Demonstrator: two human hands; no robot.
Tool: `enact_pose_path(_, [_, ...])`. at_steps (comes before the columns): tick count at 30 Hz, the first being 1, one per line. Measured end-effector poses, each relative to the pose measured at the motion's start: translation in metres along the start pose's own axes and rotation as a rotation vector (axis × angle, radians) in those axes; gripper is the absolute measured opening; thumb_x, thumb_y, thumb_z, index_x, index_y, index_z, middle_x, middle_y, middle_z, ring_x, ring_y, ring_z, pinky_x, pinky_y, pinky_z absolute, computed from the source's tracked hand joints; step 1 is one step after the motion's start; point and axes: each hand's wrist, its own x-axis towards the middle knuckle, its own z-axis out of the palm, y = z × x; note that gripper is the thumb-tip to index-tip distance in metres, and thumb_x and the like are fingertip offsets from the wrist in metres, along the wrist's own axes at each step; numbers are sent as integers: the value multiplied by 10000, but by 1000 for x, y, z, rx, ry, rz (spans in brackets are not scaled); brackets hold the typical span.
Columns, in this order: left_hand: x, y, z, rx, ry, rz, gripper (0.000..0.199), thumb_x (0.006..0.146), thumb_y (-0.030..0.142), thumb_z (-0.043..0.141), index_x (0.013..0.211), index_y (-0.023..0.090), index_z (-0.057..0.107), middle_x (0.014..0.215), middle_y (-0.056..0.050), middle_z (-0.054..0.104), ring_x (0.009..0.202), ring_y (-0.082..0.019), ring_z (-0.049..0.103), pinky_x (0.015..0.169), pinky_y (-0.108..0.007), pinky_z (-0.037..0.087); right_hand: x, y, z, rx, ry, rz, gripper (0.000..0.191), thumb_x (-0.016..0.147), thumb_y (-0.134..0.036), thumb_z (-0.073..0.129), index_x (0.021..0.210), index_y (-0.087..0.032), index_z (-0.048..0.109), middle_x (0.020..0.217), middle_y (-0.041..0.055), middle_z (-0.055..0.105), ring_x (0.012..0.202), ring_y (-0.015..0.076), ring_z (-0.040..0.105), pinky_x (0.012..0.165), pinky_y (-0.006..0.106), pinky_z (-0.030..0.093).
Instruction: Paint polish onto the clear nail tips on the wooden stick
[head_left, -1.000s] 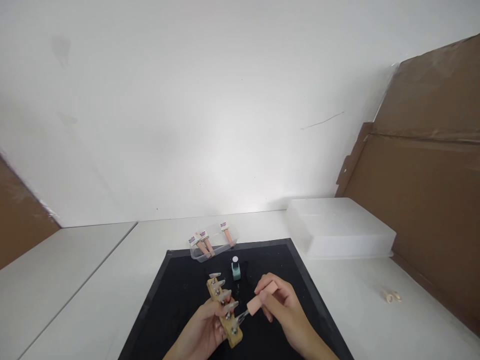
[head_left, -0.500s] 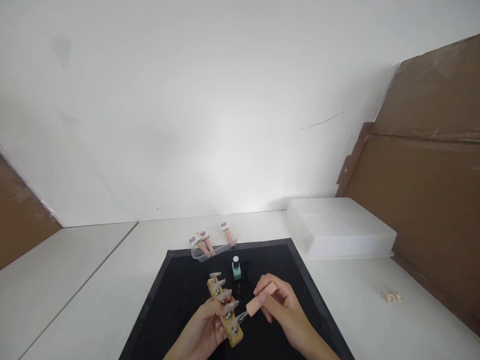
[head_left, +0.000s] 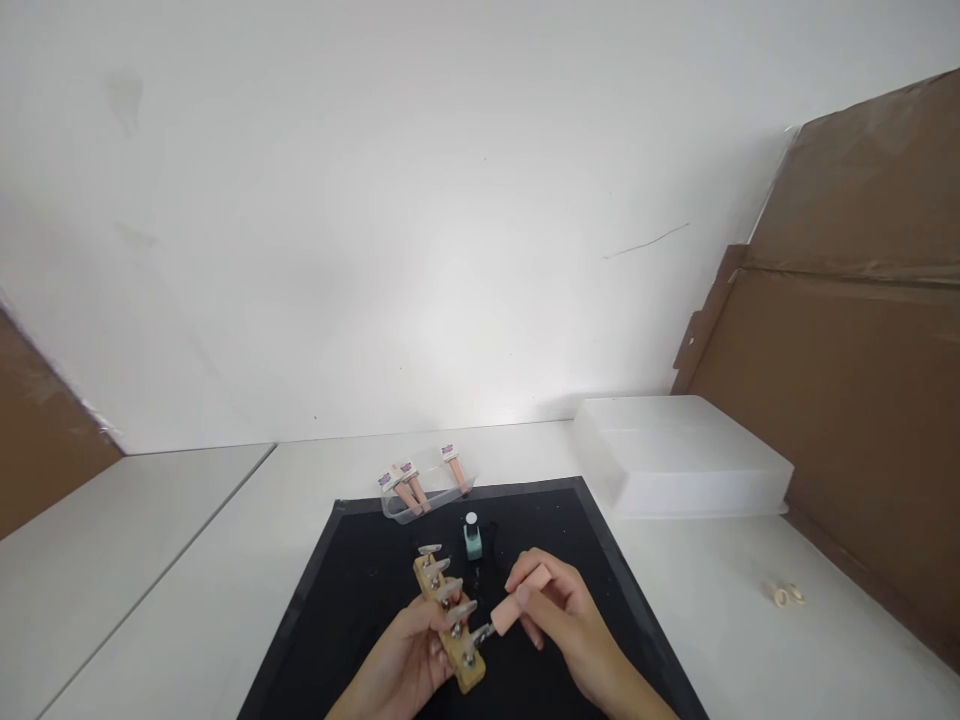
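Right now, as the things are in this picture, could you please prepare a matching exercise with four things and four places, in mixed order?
1. wooden strip
2. pink bar
3. teal bottle
4. white plastic box

A. standing on the black mat, held by neither hand
B. on the white table, to the right of the mat
C. held in the left hand
D. held in the right hand

Right pairs: 1-C, 2-D, 3-A, 4-B
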Motion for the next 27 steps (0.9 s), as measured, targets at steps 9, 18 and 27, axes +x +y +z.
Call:
enact_pose_path(9, [6, -2, -3, -14, -7, -1, 220, 555, 21, 578, 744, 134, 589, 589, 36, 572, 500, -66, 501, 525, -194, 341, 2, 1, 1, -62, 75, 42, 259, 763, -392, 606, 682, -153, 545, 511, -36, 532, 386, 58, 328, 383, 184, 265])
enact_pose_path(18, [8, -3, -6, -17, 18, -2, 231, 558, 12, 570, 756, 129, 593, 586, 33, 574, 492, -66, 495, 533, -200, 350, 1, -3, -1, -32, 22, 1, 248, 759, -388, 609, 702, -148, 579, 546, -28, 537, 401, 62, 339, 397, 193, 267])
enact_pose_path(27, [8, -3, -6, -8, -32, 8, 217, 568, 24, 581, 750, 142, 581, 588, 40, 564, 506, -73, 503, 535, -206, 339, 1, -7, 5, -70, 123, -12, 206, 753, -296, 607, 611, -175, 521, 500, -23, 566, 422, 90, 398, 419, 204, 268])
